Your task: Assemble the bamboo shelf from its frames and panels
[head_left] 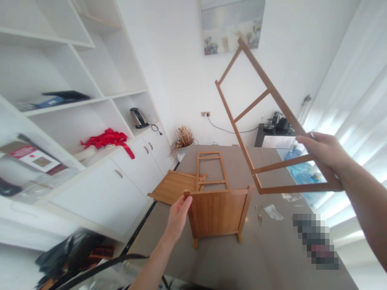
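My right hand (325, 159) is closed around the side rail of a wooden ladder-like frame (256, 121) and holds it up in the air, tilted, with its lower corner touching the top of a wooden panel piece (217, 215). That panel piece stands upright on the grey table (242, 257). My left hand (178, 213) grips its left post. Behind it lie a second wooden frame (211, 169) and flat wooden boards (175, 186).
Small screws and a plastic bag (272, 211) lie right of the panel. White shelving and cabinets (121, 173) line the left wall, with a kettle (137, 118) and red ribbon (105, 139). A curtained window is at the right; a blurred patch covers part of the table.
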Motion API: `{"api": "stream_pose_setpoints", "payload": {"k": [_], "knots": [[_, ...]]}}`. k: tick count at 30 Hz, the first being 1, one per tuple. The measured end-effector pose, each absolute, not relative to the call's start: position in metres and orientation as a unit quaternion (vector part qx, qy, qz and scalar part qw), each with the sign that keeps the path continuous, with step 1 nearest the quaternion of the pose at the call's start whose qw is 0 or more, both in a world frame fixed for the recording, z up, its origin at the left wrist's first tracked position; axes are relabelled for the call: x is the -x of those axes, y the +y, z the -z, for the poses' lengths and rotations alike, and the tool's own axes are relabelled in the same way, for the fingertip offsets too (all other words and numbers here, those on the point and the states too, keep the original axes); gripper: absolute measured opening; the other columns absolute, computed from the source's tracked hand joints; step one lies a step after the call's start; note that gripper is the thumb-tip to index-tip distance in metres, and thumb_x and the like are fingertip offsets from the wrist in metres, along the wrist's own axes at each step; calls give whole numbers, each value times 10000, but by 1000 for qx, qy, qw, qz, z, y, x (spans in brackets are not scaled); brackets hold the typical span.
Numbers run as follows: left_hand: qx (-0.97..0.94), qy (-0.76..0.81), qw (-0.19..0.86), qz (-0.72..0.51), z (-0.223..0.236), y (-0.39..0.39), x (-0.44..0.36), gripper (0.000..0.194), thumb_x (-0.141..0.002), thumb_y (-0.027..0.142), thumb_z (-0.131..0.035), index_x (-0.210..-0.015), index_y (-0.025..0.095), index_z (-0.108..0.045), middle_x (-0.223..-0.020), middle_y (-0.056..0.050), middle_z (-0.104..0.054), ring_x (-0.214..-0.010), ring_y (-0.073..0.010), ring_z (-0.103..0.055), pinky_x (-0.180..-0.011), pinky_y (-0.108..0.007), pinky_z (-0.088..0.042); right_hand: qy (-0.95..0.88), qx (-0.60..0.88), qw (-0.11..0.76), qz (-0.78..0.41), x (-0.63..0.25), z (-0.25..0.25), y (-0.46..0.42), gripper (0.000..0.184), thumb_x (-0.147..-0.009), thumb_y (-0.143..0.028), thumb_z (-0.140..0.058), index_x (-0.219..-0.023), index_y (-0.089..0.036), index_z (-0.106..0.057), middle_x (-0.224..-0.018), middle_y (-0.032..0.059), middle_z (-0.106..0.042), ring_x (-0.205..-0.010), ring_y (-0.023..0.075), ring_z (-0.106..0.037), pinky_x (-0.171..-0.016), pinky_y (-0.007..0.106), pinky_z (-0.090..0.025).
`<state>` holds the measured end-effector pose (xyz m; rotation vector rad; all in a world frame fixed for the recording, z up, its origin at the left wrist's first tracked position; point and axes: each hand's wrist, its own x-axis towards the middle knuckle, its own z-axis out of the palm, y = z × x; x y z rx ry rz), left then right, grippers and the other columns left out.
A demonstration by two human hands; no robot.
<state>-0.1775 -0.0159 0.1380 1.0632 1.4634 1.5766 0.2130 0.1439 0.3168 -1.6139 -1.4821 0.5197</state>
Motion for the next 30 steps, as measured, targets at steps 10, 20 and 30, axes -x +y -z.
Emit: {"api": "stream_pose_setpoints", "payload": {"k": [10, 20, 30], "knots": [[-388, 537, 395, -637, -135, -37, 169, 292, -787, 384, -576, -933, 149, -669, -870, -50, -686, -875, -217, -599, -833, -320, -426, -557, 659, 473, -178, -232, -320, 122, 378, -661, -510, -682, -828, -172, -671, -631, 12, -552, -533, 136, -468, -461, 273, -355], [-387, 503, 417, -651, -130, -48, 175, 261, -796, 297, -591, -1006, 161, -665, -965, -52, -690, -940, -202, -601, -881, -307, -407, -554, 654, 479, -187, -228, -316, 120, 347, -637, -487, -700, -818, -190, -684, -617, -3, -553, -510, 131, -475, -441, 267, -360], [-346, 487, 444, -668, -143, -18, 169, 311, -773, 347, -610, -1025, 165, -634, -968, -51, -682, -969, -202, -596, -837, -303, -420, -564, 649, 478, -179, -219, -316, 116, 339, -656, -474, -697, -831, -184, -680, -616, -2, -548, -512, 126, -463, -464, 281, -363]]}}
